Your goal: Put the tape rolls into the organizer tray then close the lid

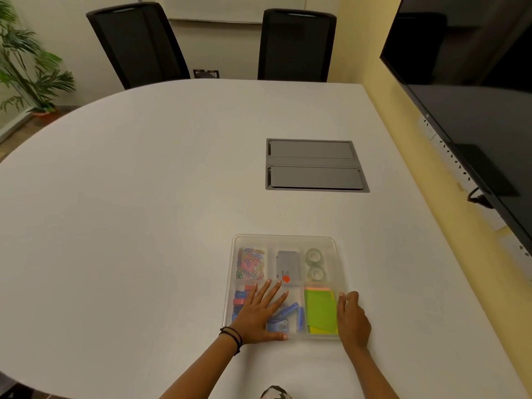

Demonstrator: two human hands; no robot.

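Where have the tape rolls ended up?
The two tape rolls sit in the organizer tray's far right compartment, beside the grey box and just beyond the green sticky notes.

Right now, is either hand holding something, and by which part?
Nothing is lifted. The left hand lies flat on the lid of the tray; the right hand touches its right edge.

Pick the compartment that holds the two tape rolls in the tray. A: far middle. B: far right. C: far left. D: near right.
B: the two tape rolls lie one behind the other in the far right compartment of the tray, beyond the green notes; the far left one holds paper clips.
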